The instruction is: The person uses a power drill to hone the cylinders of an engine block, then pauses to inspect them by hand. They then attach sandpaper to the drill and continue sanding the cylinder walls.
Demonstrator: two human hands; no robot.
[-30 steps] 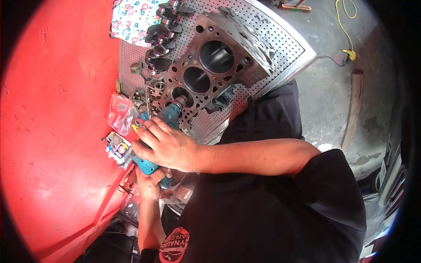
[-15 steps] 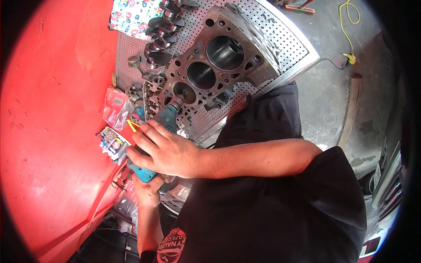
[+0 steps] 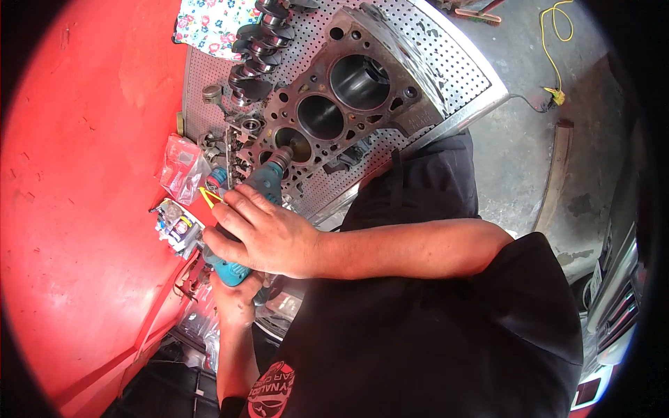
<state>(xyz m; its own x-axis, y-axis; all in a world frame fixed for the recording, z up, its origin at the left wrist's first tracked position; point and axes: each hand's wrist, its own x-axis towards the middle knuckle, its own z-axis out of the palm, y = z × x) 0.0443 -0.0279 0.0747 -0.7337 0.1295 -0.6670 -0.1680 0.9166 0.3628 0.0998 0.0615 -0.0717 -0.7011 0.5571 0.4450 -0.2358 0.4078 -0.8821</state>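
Observation:
A teal power drill points its chuck at a cylinder bore in a metal engine block. What the chuck carries inside the bore cannot be made out. My right hand lies over the drill's body with its fingers wrapped across it. Lower down, my left hand is closed around the drill's rear handle, partly hidden by the tool. Two larger-looking dark bores open farther up the block, which rests on a perforated metal bench top.
A crankshaft lies beside the block, near a flowered cloth. Pistons, a plastic bag and small packages sit along the red wall. A yellow cord runs over the floor at right.
The drill and both hands have shifted very slightly upward in view. Both hands keep their hold, and the chuck stays at the same bore.

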